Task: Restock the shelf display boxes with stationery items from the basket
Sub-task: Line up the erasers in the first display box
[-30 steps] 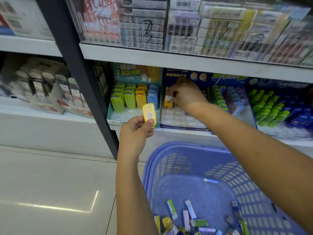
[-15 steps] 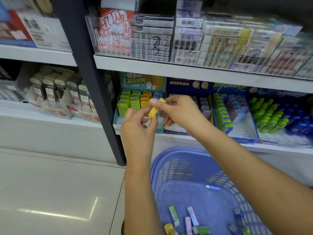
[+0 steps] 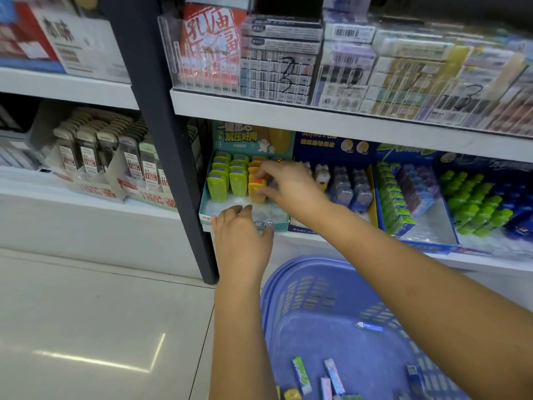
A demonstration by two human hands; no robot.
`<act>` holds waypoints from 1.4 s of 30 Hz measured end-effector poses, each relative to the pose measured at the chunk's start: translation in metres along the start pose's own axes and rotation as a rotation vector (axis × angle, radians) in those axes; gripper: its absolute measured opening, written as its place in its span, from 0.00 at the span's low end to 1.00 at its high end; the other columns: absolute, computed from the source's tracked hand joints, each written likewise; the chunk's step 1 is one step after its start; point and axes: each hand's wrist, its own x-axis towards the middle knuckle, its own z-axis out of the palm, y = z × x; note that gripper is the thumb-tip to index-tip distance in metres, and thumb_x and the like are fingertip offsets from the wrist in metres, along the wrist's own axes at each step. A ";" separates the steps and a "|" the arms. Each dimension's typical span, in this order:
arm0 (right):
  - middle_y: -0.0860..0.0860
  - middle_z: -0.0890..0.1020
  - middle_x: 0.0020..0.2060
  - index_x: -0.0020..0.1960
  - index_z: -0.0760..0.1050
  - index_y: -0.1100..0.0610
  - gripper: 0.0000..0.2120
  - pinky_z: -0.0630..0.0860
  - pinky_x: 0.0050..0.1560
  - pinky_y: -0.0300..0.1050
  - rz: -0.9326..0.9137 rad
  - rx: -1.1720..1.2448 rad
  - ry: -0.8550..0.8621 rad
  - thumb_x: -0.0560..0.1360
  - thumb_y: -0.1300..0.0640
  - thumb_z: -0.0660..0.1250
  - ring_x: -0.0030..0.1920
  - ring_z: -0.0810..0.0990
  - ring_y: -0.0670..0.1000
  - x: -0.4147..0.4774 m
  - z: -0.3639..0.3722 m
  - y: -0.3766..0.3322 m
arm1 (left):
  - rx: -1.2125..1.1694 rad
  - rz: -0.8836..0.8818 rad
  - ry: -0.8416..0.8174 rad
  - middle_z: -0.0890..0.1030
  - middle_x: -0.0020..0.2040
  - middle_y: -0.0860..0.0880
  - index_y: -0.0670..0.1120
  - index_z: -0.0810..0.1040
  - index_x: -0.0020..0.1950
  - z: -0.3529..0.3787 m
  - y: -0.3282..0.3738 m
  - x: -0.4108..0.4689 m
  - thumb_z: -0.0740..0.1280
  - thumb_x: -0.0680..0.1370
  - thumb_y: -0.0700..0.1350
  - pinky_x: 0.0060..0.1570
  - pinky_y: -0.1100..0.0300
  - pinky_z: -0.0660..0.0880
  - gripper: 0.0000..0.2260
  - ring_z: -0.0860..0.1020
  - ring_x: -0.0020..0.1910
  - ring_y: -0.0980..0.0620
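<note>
Right hand: [image 3: 291, 187] reaches into the teal display box [image 3: 278, 223], thumb and fingers pinching the top of a yellow item [image 3: 257, 194].
Yellow item: upright in the front of the box's third column, just right of the green items [image 3: 219, 187], orange ones behind it.
Left hand: [image 3: 242, 241] at the box's front edge, fingers loosely curled, nothing held; whether it touches the box cannot be told.
Teal display box, header: white characters "解压好用"; the smaller print is blurred.
Blue display box: [image 3: 331, 147] just right of the teal one; yellow header lettering too blurred to read.
Basket: [image 3: 291, 284] purple plastic, on the floor below the shelf, under the right forearm.
Basket contents: small wrapped stationery sticks [image 3: 302, 375], green, blue and pink, loose on the bottom.
Upper shelf: clear divider front [image 3: 288, 73] with handwritten "3", "2", "3"; barcoded packs behind.
Left bay: slim packs [image 3: 150, 171] with red tags reading "100".
</note>
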 end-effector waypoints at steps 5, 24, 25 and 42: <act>0.56 0.81 0.54 0.57 0.78 0.58 0.14 0.73 0.53 0.44 0.037 0.040 0.011 0.73 0.56 0.70 0.54 0.78 0.55 0.004 0.001 0.006 | -0.034 0.008 0.014 0.70 0.69 0.44 0.44 0.69 0.71 0.001 -0.002 -0.001 0.66 0.76 0.52 0.70 0.56 0.54 0.25 0.62 0.69 0.47; 0.59 0.64 0.70 0.70 0.64 0.59 0.18 0.63 0.64 0.51 -0.035 -0.280 0.066 0.81 0.56 0.55 0.69 0.63 0.60 -0.015 -0.004 -0.009 | -0.016 0.037 -0.060 0.69 0.70 0.41 0.40 0.69 0.70 -0.010 0.007 -0.008 0.66 0.77 0.48 0.71 0.53 0.56 0.23 0.63 0.71 0.44; 0.59 0.62 0.71 0.72 0.61 0.56 0.21 0.64 0.65 0.53 -0.034 -0.293 0.047 0.81 0.56 0.56 0.69 0.62 0.60 -0.021 -0.008 -0.010 | -0.053 0.051 -0.020 0.70 0.70 0.41 0.39 0.70 0.69 -0.011 0.010 -0.012 0.67 0.77 0.46 0.70 0.54 0.58 0.22 0.64 0.70 0.44; 0.57 0.79 0.61 0.62 0.76 0.59 0.17 0.72 0.59 0.45 0.666 -0.267 -1.223 0.75 0.56 0.66 0.61 0.77 0.55 -0.330 0.067 0.178 | 0.075 0.324 -1.210 0.82 0.52 0.40 0.39 0.81 0.53 0.198 0.094 -0.165 0.65 0.76 0.39 0.54 0.57 0.74 0.09 0.79 0.54 0.45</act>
